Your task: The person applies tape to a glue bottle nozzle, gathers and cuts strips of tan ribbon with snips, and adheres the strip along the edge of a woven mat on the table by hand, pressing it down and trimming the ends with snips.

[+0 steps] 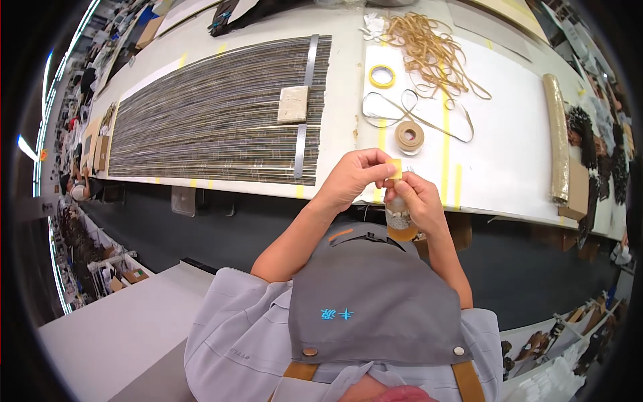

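Note:
Near the table's front edge, my left hand (355, 177) is closed, thumb and fingertips pinching a small yellow square piece (396, 167) that looks like tape or paper. My right hand (422, 202) is curled in close beside it, its fingertips pinched at the lower edge of the same piece. Just below the fingers is a clear bottle (400, 228) with amber liquid at its bottom and a pale label. Whether the right hand also touches the bottle, I cannot tell. A roll of brown ribbon (409, 137) lies right beyond the hands.
To the left, a wide sheet of dark striped strips (214, 110) lies under a metal ruler (303, 144) and a tan block (293, 104). Farther back are a yellow tape roll (382, 76) and tangled brown ribbon (429, 50). A long wrapped roll (555, 137) lies at right.

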Demonstrator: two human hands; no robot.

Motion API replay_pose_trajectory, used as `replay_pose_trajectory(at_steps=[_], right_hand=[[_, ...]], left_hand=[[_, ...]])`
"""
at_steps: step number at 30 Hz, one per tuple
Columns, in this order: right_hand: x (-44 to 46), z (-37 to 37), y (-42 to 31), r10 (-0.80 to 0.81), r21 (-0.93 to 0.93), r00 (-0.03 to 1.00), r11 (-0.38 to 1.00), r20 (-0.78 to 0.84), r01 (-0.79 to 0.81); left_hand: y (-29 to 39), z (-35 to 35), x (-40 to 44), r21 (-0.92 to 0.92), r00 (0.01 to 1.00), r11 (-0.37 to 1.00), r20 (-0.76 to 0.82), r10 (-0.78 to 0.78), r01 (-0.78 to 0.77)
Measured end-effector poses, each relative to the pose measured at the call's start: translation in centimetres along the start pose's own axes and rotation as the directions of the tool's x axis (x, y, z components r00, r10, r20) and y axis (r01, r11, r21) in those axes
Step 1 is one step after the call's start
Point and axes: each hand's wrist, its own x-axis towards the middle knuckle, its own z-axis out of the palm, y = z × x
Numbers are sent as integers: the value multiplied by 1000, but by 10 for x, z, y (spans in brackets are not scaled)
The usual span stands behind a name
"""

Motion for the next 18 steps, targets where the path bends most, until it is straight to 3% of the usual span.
replay_pose_trajectory(at_steps=[12,18], right_hand=[[-5,-4,7,-8,26,1000,1000,27,7],[-12,-10,9,6,-49,997,999,79,-2]], left_hand=[[-2,7,-4,69,1000,997,6,-21,20],[-14,12,-4,77,1000,997,9,-20,20]])
